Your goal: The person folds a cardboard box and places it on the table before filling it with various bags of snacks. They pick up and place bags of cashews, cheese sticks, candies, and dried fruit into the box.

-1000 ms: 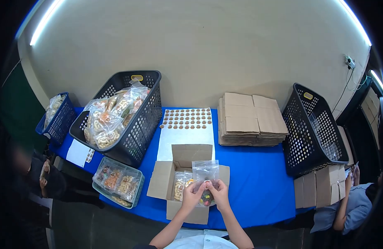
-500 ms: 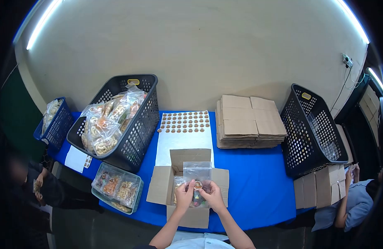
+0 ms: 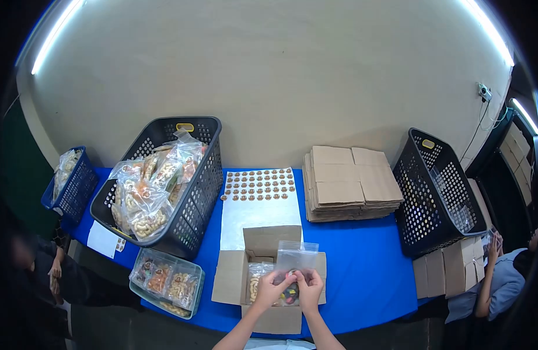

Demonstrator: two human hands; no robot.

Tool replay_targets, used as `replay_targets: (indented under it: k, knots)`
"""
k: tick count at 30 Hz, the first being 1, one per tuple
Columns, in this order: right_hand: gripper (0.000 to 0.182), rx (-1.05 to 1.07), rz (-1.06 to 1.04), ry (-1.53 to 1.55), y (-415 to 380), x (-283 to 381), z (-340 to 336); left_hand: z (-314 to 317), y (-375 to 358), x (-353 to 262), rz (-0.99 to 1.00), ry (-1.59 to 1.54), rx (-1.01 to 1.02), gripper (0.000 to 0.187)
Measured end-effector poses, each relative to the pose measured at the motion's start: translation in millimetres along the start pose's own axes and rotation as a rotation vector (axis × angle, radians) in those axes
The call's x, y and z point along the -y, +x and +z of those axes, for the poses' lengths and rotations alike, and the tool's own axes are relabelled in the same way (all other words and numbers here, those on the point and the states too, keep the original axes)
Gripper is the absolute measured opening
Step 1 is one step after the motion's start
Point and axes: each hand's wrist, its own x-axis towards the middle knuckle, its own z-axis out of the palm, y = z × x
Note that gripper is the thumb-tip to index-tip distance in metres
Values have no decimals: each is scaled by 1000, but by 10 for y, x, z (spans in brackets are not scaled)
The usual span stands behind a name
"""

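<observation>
Over an open cardboard box (image 3: 227, 279), both hands hold a clear zip bag (image 3: 298, 254) with dark and colourful pieces at its bottom. My left hand (image 3: 273, 288) grips the bag's left side, thumb and fingers closed on it. My right hand (image 3: 309, 288) pinches it from the right. Between the thumbs a small round sticker shows in part; my fingers cover the rest. Inside the box, to the left, lies another clear bag (image 3: 257, 273) with pale curved snacks. Behind the box is a white sheet (image 3: 257, 219) with rows of round brown stickers.
A black basket (image 3: 190, 204) of snack bags stands left, beside a smaller blue basket (image 3: 76, 195). A clear tub (image 3: 193, 291) holds more bags. Flattened cartons (image 3: 353, 181) are stacked at the back right, near another black basket (image 3: 421, 198). People stand at both sides.
Both hands have moved slightly right and down in view with the bag, and the thumbs now cover more of the sticker. The whole scene sits a little lower in view.
</observation>
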Motion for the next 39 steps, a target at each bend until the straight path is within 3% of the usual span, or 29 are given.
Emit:
replay_targets:
  k: [2, 7, 12, 17, 23, 29, 33, 36, 39]
  knots:
    - [14, -31, -13, -21, -18, 99, 16, 7, 8, -201, 35, 115, 15, 26]
    - [18, -98, -112, -35, -108, 295, 98, 12, -9, -342, 113, -88, 75, 25]
    - [14, -115, -124, -9, -213, 487, 81, -61, -102, -363, 108, -71, 196, 25]
    - [11, -119, 10, 104, -241, 537, -11, 17, -93, -328, 154, -163, 299, 27]
    - [11, 70, 304, 126, -254, 683, -180, -17, -168, 58, -34, -188, 338, 27]
    - [11, 145, 318, 15, -258, 543, -179, -25, -269, -35, -193, -237, 347, 31]
    - [12, 112, 220, 8, -245, 400, -156, -64, -231, -22, -145, -215, 349, 34]
    - [11, 44, 267, 118, -235, 305, -51, -141, -206, -31, -101, -239, 331, 33]
    - [11, 130, 490, 336, -189, 388, 103, -274, -228, -58, -100, -227, 279, 29]
